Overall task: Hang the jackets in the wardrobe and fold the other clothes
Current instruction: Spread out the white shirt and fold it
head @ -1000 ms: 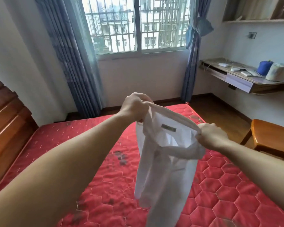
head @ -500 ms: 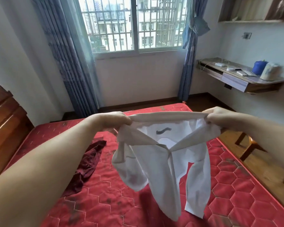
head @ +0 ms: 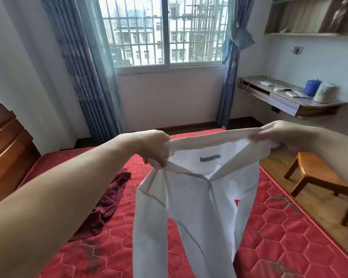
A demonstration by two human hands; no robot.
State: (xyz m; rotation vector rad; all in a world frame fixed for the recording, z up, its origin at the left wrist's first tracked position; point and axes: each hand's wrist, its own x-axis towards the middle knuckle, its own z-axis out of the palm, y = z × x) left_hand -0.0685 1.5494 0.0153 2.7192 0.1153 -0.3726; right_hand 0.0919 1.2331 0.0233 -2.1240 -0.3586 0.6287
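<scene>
hands [head: 155, 149] now stretch white shirt [head: 199, 197] wider, hanging lower.

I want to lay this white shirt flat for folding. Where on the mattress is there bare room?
The red mattress looks bare on its right half, between the hanging white shirt and the edge by the wooden chair. The left side is taken by the crumpled maroon garment. What lies behind the shirt is hidden.

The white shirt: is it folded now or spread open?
Spread open, not folded. The left hand and right hand grip the white shirt at its shoulders, collar stretched, body hanging over the red mattress.
</scene>
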